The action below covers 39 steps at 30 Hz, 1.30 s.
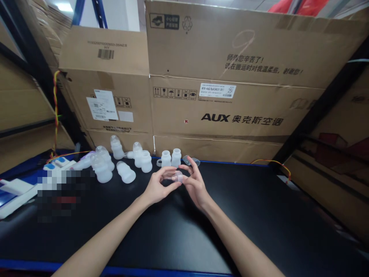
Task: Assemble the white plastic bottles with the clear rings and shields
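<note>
Over the black table, both hands meet at a small clear bottle top [178, 177], see-through with a round collar at its right end. My left hand [160, 186] closes on it from the left, thumb below and fingers above. From the right, the fingers of my right hand [197, 185] press against the collar, with one finger raised. Just behind the hands stand two open white bottles, a left one [166, 158] and a right one [176, 157]. A clear disc-like piece [193, 161] lies behind my right hand, partly hidden by its fingers.
Several milky bottles, some with domed clear caps [101, 169], cluster at the back left; one bottle [126, 172] leans or lies there. A white power strip [57, 165] is at the left. A large cardboard sheet [178, 127] walls the back of the black table [259, 207].
</note>
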### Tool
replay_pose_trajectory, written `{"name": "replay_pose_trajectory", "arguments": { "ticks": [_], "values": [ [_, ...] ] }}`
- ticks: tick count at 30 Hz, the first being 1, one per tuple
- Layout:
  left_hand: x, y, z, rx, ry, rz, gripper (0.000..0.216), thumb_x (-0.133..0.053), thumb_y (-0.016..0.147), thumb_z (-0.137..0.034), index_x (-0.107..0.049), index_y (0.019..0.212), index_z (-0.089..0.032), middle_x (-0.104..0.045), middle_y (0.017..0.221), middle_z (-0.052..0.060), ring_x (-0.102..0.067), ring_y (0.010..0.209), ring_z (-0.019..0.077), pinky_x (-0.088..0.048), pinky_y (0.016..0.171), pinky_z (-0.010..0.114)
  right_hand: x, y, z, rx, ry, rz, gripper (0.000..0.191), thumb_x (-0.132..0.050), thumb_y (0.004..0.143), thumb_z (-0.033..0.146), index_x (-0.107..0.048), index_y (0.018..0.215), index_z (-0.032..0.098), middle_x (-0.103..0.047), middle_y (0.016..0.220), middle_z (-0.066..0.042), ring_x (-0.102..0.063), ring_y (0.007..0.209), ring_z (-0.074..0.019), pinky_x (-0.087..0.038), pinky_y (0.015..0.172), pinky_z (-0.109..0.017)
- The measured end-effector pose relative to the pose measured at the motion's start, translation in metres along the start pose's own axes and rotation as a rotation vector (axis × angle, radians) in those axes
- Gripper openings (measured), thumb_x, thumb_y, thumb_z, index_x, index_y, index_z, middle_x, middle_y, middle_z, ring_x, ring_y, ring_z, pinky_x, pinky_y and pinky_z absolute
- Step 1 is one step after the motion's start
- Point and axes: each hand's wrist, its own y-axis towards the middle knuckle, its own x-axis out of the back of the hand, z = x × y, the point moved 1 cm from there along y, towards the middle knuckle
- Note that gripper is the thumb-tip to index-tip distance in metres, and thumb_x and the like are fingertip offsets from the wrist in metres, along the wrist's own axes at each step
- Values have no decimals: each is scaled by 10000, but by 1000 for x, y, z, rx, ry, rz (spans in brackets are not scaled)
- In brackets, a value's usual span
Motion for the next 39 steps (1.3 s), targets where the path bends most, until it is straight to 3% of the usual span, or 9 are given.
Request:
{"name": "replay_pose_trajectory", "arguments": {
  "ticks": [3,6,11,16,23,32,36,39],
  "values": [
    [9,4,-2,-42,107,-126,313,-789,809,-346,-693,1073,-207,-784,992,44,-756,866,176,-640,829,307,11,9,-8,35,-68,-145,722,-662,668,214,-477,1360,302,-596,1216,-40,-679,916,-186,-529,920,-379],
    [33,14,-4,-88,247,-280,282,-746,832,-378,-714,1057,-211,-755,1015,45,-689,795,153,-607,783,306,27,17,-20,36,-158,-258,651,-657,671,233,-482,1298,269,-592,1147,-29,-657,866,-167,-529,890,-368],
    [84,36,-3,-95,492,-527,352,-727,818,-398,-734,1120,-216,-674,1069,49,-606,771,153,-554,794,327,38,22,-37,10,-324,-257,646,-634,639,224,-497,1271,237,-604,1074,-16,-624,755,-145,-506,739,-310],
    [105,47,14,-28,642,-497,379,-711,780,-352,-734,1130,-209,-674,994,51,-645,873,217,-548,795,337,33,22,-45,24,-409,-205,645,-619,652,269,-496,1285,229,-598,1080,-24,-572,693,-121,-461,641,-268],
    [97,47,33,-11,643,-367,297,-660,800,-338,-731,1059,-212,-720,1113,64,-685,961,234,-578,826,333,35,21,-48,53,-492,-179,632,-602,684,277,-490,1303,221,-594,1081,-32,-543,678,-113,-477,656,-277],
    [70,33,26,-103,551,-281,263,-674,762,-247,-730,1018,-219,-770,1006,40,-708,880,219,-575,788,329,31,17,-51,142,-653,-99,563,-586,766,245,-504,1322,231,-607,1111,-45,-558,697,-132,-531,736,-335],
    [59,19,18,-183,448,-237,260,-648,792,-252,-710,1040,-201,-748,1024,66,-706,906,219,-581,753,318,20,6,-43,242,-744,-20,543,-672,829,310,-527,1346,231,-612,1149,-77,-608,942,-222,-496,960,-449],
    [43,8,8,-240,361,-155,265,-641,808,-270,-704,1054,-195,-732,990,69,-704,876,211,-594,763,330,8,-3,-36,300,-788,75,596,-830,742,351,-597,1283,254,-640,1187,-82,-580,1118,-291,-429,1062,-494]
  ]
}}
